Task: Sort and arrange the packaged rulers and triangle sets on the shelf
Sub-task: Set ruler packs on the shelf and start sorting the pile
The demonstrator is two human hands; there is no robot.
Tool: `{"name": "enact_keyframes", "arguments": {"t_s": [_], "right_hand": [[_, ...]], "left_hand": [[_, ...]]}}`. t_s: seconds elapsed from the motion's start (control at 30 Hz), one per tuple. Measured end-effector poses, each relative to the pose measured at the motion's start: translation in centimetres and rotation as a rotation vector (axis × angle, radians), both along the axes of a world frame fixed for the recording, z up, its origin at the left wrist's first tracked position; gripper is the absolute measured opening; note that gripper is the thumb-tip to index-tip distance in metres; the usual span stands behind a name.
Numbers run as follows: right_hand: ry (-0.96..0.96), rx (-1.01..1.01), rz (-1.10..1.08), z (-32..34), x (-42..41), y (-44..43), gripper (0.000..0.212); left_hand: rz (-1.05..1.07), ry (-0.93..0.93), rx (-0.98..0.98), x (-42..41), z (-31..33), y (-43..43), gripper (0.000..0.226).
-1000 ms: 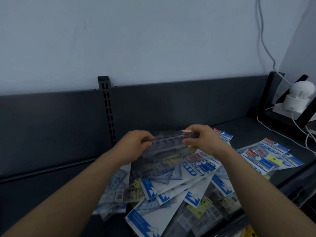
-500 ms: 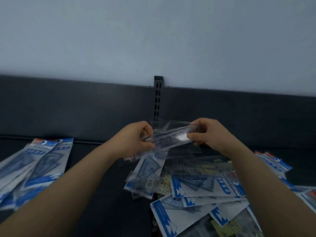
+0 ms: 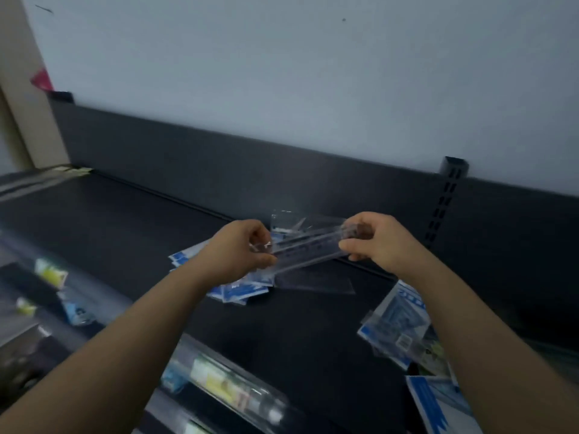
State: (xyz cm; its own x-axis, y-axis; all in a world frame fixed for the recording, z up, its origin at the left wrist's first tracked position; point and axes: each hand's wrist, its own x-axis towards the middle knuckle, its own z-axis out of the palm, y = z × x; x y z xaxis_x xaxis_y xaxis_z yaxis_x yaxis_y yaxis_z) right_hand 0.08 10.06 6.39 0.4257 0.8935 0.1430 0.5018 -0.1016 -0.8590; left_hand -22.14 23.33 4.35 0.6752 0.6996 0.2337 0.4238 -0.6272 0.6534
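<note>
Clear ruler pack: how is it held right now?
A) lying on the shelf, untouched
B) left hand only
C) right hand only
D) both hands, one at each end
D: the left hand pinches one end of the clear ruler pack and the right hand pinches the other end, so it is lifted off the shelf.

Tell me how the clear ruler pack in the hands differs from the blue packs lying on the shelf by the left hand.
The ruler pack is held up off the shelf, the left hand and right hand pinching its ends; the blue packs lie flat on the shelf. The ruler pack is clear and colourless; the blue packs are printed blue and white. Both are glossy plastic packs.
</note>
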Motion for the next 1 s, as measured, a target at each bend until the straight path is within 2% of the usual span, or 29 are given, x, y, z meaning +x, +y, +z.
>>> {"name": "enact_keyframes", "arguments": {"t_s": [0.33,0.53,0.7,0.83,1.0], "right_hand": [[0.129,0.004,0.150,0.0,-14.5,14.7,0.020],[0.227,0.004,0.218,-0.1,-21.2,21.6,0.020],[0.098,-0.211,0.315,-3.1,-26.1,26.4,0.018],[-0.028,-0.304,0.377,-5.6,-28.9,30.2,0.005],[-0.047,-0.368,0.419,-6.9,-30.9,34.3,0.020]], "left_hand": [[0.169,0.068,0.127,-15.8,0.9,11.4,0.021],[0.137,0.177,0.188,-23.1,3.4,18.0,0.022],[0.124,0.326,0.187,-27.7,2.6,22.5,0.025],[0.144,0.336,0.161,-29.8,0.2,25.4,0.028],[0.205,0.286,0.150,-31.5,-1.7,29.3,0.023]]}}
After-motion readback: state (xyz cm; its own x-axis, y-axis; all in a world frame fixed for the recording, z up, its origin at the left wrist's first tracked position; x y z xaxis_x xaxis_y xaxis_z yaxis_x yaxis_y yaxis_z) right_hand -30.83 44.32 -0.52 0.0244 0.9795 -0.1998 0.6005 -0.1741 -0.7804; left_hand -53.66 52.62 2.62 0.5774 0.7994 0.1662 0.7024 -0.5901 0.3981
